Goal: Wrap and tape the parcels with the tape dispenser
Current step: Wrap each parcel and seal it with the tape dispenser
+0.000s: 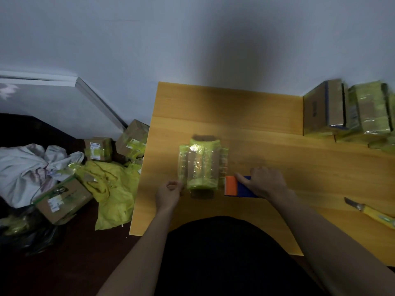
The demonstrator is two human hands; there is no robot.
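**Parcel between the hands, its long axis running from near edge to far edge**

Nearest the camera, the person's two bare forearms reach forward over the near edge of the tabletop (pixel 277 116) toward a half-taped parcel (pixel 202 166). That parcel lies in the left-middle of the wooden surface, closer to the left edge than the right, its long axis pointing away from the person toward the far edge. Yellow-green tape already crosses it, and brown card shows at both ends.

At its near-left corner sits the left hand (pixel 168 194), fingers curled; it seems to pinch the parcel's edge or a loose end of film there, though the blur leaves that unsure. Just beside the parcel's near-right corner, the right hand (pixel 266 182) grips the tape dispenser (pixel 237 186), a blue body with an orange front turned toward the parcel.

Both hands are about equally near, one on each side, so the next strip would probably run sideways across the parcel's short width, from the dispenser toward the left hand.

Farther out, a yellow utility knife (pixel 372 213) lies by the right edge, well apart. Taped boxes (pixel 346 107) stand at the far right corner. More boxes (pixel 64 198) and yellow wrapping sit on the floor past the left edge.
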